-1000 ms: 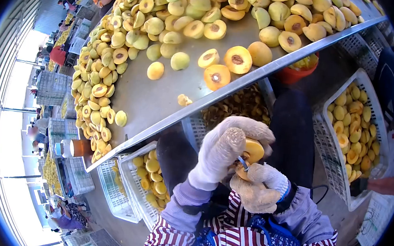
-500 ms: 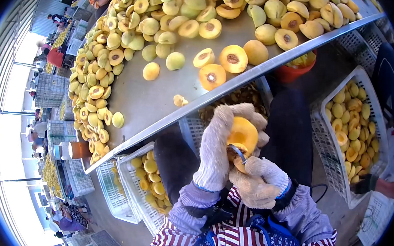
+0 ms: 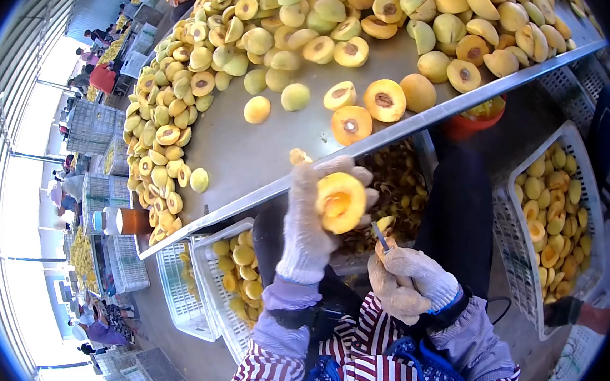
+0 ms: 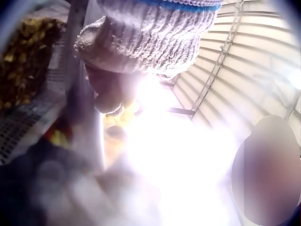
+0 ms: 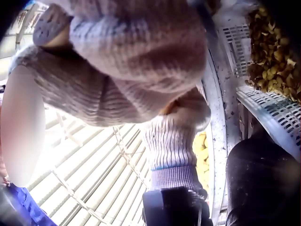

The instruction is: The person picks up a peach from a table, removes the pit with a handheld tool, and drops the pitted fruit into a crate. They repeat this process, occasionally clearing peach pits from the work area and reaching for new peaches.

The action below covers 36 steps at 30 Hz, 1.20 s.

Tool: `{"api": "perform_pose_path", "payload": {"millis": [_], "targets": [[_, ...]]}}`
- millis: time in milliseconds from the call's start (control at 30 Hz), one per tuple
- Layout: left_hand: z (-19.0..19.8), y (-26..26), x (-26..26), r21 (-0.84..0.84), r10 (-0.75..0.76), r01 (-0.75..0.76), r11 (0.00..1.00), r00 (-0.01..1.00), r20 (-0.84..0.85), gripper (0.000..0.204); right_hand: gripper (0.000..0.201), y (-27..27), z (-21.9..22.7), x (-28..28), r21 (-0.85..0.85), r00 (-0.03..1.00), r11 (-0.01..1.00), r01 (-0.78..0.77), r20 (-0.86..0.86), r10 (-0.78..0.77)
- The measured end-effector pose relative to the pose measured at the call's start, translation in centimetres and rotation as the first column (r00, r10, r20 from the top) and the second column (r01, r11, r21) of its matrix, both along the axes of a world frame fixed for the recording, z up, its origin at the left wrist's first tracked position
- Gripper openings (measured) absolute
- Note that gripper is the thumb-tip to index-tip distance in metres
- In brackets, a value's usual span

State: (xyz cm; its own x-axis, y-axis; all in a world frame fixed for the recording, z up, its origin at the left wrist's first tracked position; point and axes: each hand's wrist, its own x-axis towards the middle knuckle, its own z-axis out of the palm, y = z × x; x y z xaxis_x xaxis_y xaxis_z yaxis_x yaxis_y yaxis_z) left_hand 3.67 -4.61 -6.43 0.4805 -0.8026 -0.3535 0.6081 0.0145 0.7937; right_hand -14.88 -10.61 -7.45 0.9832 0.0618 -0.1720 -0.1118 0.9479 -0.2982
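My gloved left hand [image 3: 306, 216] holds a yellow peach half [image 3: 340, 203] up near the table's front edge, its hollowed cut face toward the head camera. Lower and to the right, my gloved right hand [image 3: 406, 283] grips a pitting tool [image 3: 380, 236] whose thin metal end points up, apart from the fruit. Close to that metal end shows a small yellow piece [image 3: 385, 223]. Glare washes out much of the left wrist view, where the left glove [image 4: 146, 44] fills the top. In the right wrist view the right glove [image 5: 136, 61] hides the tool.
Many peach halves [image 3: 199, 82] are heaped on the metal table [image 3: 251, 150]. Beneath its edge stands a crate of dark scraps [image 3: 405, 188]. Crates of peach halves stand left [image 3: 242, 264] and right [image 3: 550, 210]. A red bucket [image 3: 475, 125] sits under the table's edge.
The hands were together with the tool at the peach half; now they are apart. My left hand has moved up and left with the half, while the right stays low with the tool.
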Motion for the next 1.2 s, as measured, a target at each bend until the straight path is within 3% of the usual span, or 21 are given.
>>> {"api": "perform_pose_path", "payload": {"millis": [100, 133, 167, 200, 233, 267, 300, 333, 400, 467, 533, 633, 733, 767, 800, 867, 967, 1067, 1200], "targets": [[0.9, 3.9, 3.1, -0.019, 0.137, -0.137, 0.99, 0.953, 0.269, 0.062, 0.051, -0.1, 0.1, -0.2, -0.09, 0.989, 0.996, 0.003, -0.144, -0.016], [1.6, 5.5, 4.3, -0.022, 0.206, -0.214, 0.977, 0.9, 0.385, 0.058, 0.047, -0.1, 0.3, -0.1, -0.139, 0.978, 0.99, 0.009, -0.204, -0.038], [2.8, 6.3, 4.8, 0.101, 0.218, -0.364, 0.926, 0.732, 0.646, 0.05, 0.043, 0.0, 0.5, 0.0, -0.187, 0.963, 0.982, 0.015, -0.262, -0.064], [3.9, 7.2, 5.2, 0.164, 0.155, -0.531, 0.831, 0.505, 0.849, 0.041, 0.039, 0.1, 0.4, 0.1, -0.196, 0.962, 0.98, 0.008, -0.267, -0.061], [3.7, 8.5, 6.8, 0.196, -0.13, -0.53, 0.825, 0.161, 0.978, 0.037, 0.035, 0.3, 0.2, 0.4, -0.208, 0.961, 0.978, 0.0, -0.27, -0.058], [2.7, 10.0, 8.9, 0.219, -0.387, -0.542, 0.811, -0.218, 0.896, 0.033, 0.032, 0.4, 0.1, 0.7, -0.221, 0.961, 0.975, -0.007, -0.273, -0.055], [2.1, 10.6, 10.1, 0.228, -0.567, -0.567, 0.792, -0.543, 0.62, 0.03, 0.027, 0.3, 0.3, 0.9, -0.196, 0.948, 0.977, -0.078, -0.317, 0.012], [2.3, 9.2, 9.6, 0.25, -0.471, -0.483, 0.839, -0.416, 0.778, 0.027, 0.027, 0.3, 0.4, 1.1, -0.218, 0.951, 0.974, -0.067, -0.308, -0.003], [2.8, 3.7, 6.6, 0.233, -0.265, -0.314, 0.921, -0.063, 0.962, 0.023, 0.027, 0.5, 0.6, 1.4, -0.257, 0.955, 0.965, -0.059, -0.296, -0.021], [3.2, -1.3, 5.2, 0.389, -0.339, -0.221, 0.894, 0.234, 0.911, 0.033, 0.026, 0.5, 0.5, 1.4, -0.214, 0.951, 0.976, -0.051, -0.308, -0.018], [2.7, -6.9, 5.2, 0.68, -0.649, -0.274, 0.68, 0.206, 0.732, 0.048, 0.026, 0.4, 0.4, 1.3, -0.218, 0.944, 0.976, -0.028, -0.326, -0.046], [-0.1, -10.5, 5.5, 0.656, -0.681, -0.353, 0.668, 0.066, 0.729, 0.054, 0.026, 0.3, -0.3, 0.8, -0.173, 0.95, 0.984, 0.031, -0.302, -0.083], [0.0, -10.7, 6.3, 0.752, -0.696, -0.137, 0.645, 0.303, 0.652, 0.059, 0.03, -0.2, 0.5, 0.9, -0.218, 0.927, 0.976, 0.019, -0.363, -0.099], [0.3, -10.4, 6.3, 0.727, -0.655, -0.14, 0.672, 0.345, 0.672, 0.048, 0.032, -0.2, 0.8, 1.0, -0.256, 0.918, 0.966, 0.025, -0.377, -0.124], [0.4, -9.8, 6.4, 0.614, -0.499, -0.05, 0.787, 0.533, 0.683, 0.047, 0.034, -0.2, 1.1, 1.1, -0.294, 0.909, 0.955, 0.03, -0.39, -0.148], [0.5, -8.1, 6.3, 0.303, -0.181, 0.025, 0.953, 0.847, 0.501, 0.046, 0.037, -0.3, 1.3, 0.9, -0.337, 0.9, 0.941, 0.032, -0.399, -0.174], [1.9, -4.2, 3.9, 0.002, -0.075, 0.077, 0.997, 0.963, 0.261, 0.052, 0.04, -0.5, 1.5, 0.8, -0.384, 0.903, 0.923, 0.009, -0.394, -0.173], [0.5, -2.1, 1.8, -0.121, -0.1, 0.106, 0.987, 0.994, 0.052, 0.058, 0.039, -0.2, 1.8, 1.1, -0.454, 0.9, 0.891, -0.014, -0.394, -0.186], [-0.4, -0.1, 0.2, -0.154, -0.157, 0.13, 0.98, 0.97, -0.184, 0.058, 0.037, 0.0, 2.2, 1.2, -0.498, 0.898, 0.867, -0.029, -0.393, -0.195]]}}
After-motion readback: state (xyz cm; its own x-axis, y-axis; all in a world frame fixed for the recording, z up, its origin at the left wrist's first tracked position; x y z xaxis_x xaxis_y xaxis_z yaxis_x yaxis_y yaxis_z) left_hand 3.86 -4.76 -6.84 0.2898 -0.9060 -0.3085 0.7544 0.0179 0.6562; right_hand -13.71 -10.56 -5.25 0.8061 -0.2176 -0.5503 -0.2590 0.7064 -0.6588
